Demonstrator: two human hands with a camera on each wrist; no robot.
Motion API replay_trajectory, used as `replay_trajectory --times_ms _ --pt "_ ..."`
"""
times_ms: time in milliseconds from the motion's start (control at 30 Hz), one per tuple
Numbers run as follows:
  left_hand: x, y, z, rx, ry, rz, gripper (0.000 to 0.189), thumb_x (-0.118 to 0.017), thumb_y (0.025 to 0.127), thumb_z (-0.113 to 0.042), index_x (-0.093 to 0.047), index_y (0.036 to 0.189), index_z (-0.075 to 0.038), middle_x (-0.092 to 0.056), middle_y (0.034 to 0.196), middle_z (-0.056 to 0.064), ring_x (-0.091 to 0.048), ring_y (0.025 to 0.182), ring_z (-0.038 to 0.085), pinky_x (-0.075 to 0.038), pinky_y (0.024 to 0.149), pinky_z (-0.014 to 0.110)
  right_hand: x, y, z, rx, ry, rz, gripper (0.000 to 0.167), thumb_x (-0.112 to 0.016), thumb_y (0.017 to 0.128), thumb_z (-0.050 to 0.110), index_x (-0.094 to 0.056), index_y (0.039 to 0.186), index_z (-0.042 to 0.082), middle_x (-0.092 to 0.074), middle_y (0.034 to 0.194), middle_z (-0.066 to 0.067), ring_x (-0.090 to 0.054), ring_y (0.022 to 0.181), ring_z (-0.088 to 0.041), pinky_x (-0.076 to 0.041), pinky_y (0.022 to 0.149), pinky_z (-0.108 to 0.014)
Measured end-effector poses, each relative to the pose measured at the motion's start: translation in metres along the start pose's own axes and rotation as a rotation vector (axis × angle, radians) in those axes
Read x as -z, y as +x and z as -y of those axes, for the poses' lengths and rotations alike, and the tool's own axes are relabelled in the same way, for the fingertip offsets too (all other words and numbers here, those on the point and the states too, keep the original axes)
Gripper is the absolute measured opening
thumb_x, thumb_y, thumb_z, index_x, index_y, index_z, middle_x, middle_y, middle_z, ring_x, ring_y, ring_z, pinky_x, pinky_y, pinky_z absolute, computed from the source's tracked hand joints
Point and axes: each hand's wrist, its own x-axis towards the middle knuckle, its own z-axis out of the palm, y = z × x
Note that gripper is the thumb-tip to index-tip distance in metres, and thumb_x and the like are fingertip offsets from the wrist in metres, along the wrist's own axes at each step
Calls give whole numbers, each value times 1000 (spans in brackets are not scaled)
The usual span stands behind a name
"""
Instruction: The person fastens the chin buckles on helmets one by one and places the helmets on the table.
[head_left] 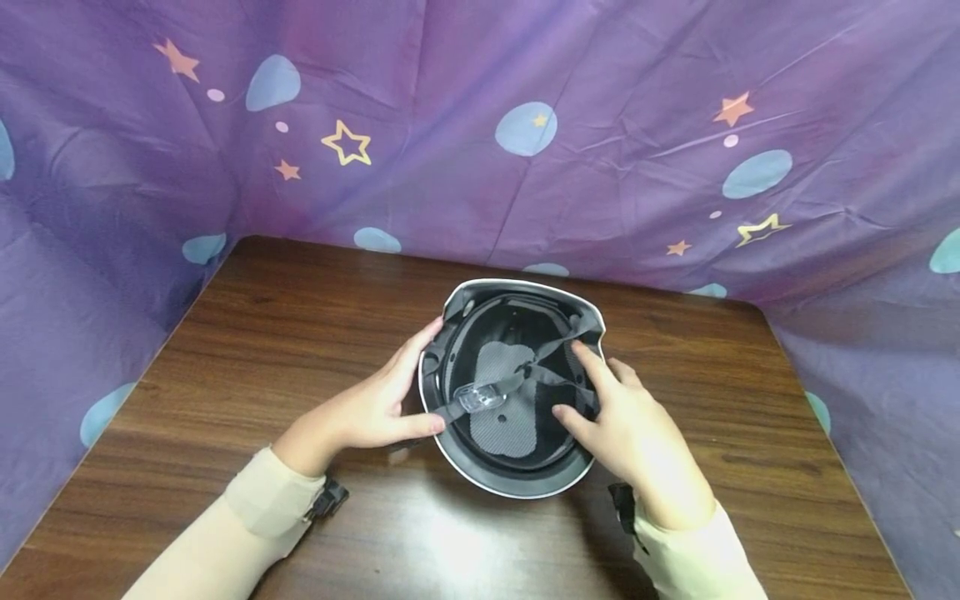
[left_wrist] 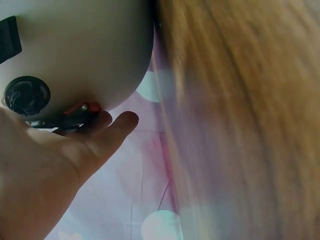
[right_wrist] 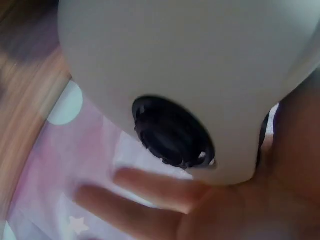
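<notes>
A white helmet [head_left: 517,482] has its open underside turned up toward the head camera, showing black lining and grey mesh padding [head_left: 504,433]. Grey chin straps [head_left: 512,383] cross the opening and carry a clear plastic piece [head_left: 480,398]. My left hand [head_left: 371,408] holds the left side, thumb at the rim and fingers along the outer shell. A black fastener with a red part [left_wrist: 82,115] lies by those fingers. My right hand [head_left: 641,429] grips the right rim, thumb and index finger inside, other fingers outside near a round black knob [right_wrist: 172,132].
The brown wood-grain table [head_left: 300,308] lies under the helmet and forearms. A purple curtain [head_left: 435,167] with stars and blue spots hangs behind the table and at both sides. Dark straps [head_left: 326,500] circle the wrists over pale sleeves [head_left: 225,533].
</notes>
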Motion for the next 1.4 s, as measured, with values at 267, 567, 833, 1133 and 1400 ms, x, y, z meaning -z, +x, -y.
replay_trajectory --times_ms 267,567,833,1133,1400 --pt "-2 -2 -10 60 9 40 108 -72 100 -45 3 171 -11 -6 176 19 -11 162 33 -17 128 55 -18 -17 37 335 81 -321 69 -82 85 37 -62 146 13 -45 160 -28 -46 141 -58 -34 107 -80" --pt "-3 -2 -17 84 3 61 81 -50 109 -22 1 171 -10 -1 177 18 -10 161 36 -19 126 58 -52 -41 76 615 13 -142 70 -81 86 42 -62 150 23 -37 168 -19 -42 147 -50 -43 109 -69" --pt "-4 -3 -19 115 0 71 85 -47 102 -11 1 172 -13 1 177 17 -10 161 37 -20 125 60 -59 -39 75 643 -7 -102 61 -82 91 36 -64 149 25 -62 148 -13 -64 129 -37 -51 106 -58" --pt "-5 0 -21 81 -42 -39 74 -53 106 -17 -18 170 -10 -17 174 20 -19 160 36 -20 126 59 -55 -31 72 682 131 -264 36 -91 77 18 -69 106 14 -73 96 5 -72 88 -17 -59 86 -42" --pt "-6 4 -18 50 -73 -190 55 -60 105 -11 -47 158 -2 -38 166 26 -33 155 42 -31 122 59 -52 -26 69 678 276 -244 25 -87 80 17 -65 91 17 -77 106 3 -73 97 -16 -59 89 -42"
